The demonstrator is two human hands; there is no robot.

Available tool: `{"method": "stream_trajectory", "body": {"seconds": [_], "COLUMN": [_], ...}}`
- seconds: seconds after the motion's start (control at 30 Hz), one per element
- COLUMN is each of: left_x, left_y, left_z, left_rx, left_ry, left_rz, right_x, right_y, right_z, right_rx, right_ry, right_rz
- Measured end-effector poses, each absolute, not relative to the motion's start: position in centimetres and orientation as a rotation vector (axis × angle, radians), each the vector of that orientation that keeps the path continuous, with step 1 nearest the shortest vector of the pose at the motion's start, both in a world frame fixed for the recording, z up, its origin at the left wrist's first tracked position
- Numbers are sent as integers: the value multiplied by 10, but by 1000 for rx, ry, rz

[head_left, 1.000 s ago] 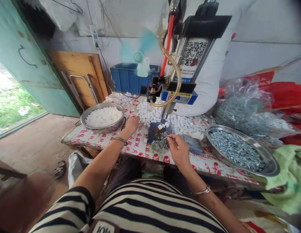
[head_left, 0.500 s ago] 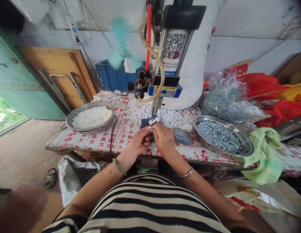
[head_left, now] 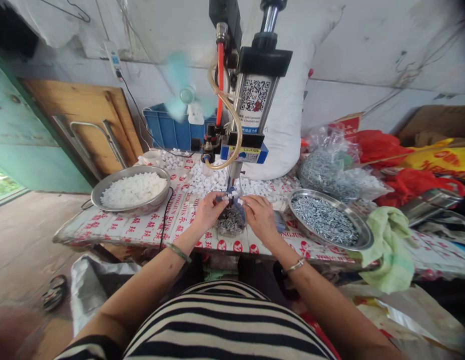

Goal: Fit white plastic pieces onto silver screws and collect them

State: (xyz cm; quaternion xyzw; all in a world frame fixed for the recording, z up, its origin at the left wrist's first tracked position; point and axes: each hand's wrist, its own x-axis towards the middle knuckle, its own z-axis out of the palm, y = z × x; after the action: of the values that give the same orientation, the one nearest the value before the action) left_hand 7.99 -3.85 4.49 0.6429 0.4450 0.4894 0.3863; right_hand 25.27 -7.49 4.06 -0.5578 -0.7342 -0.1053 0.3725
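The left hand [head_left: 207, 212] and right hand [head_left: 261, 217] each seem to pinch a small white piece [head_left: 240, 201]; with metal pins [head_left: 324, 220] filling the oval tray [head_left: 363, 234], much probably remains.

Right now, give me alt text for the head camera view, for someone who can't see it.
The left hand and right hand pinch small white pieces beneath an upright press, above a heap of metal bits. On the table, a bowl of white pieces stands left, and a tray of metal pins right.
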Motion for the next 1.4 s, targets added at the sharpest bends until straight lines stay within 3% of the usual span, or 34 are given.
{"method": "stream_trajectory", "body": {"seconds": [0.33, 0.7, 0.93, 1.03, 1.2, 1.4], "left_x": [93, 101, 103, 102, 102, 102], "left_y": [-5, 0, 1, 1, 0, 0], "left_z": [29, 29, 24, 25, 26, 26], "left_rx": [1768, 1925, 2173, 2183, 2169, 2157], "left_ry": [1181, 1101, 1144, 1160, 1174, 1163], "left_rz": [1209, 1320, 1397, 1373, 1373, 1364], "right_x": [239, 237, 242, 260, 293, 300], "right_y": [-21, -31, -49, -68, -111, -135], "right_z": [53, 50, 41, 33, -1, -32], "right_rx": [-1574, -1469, -1551, -1682, -1976, -1980], "right_ry": [-1992, -2149, -2064, -1945, -1767, -1879], "right_rz": [-152, -490, -401, -375, -619, -793]}}
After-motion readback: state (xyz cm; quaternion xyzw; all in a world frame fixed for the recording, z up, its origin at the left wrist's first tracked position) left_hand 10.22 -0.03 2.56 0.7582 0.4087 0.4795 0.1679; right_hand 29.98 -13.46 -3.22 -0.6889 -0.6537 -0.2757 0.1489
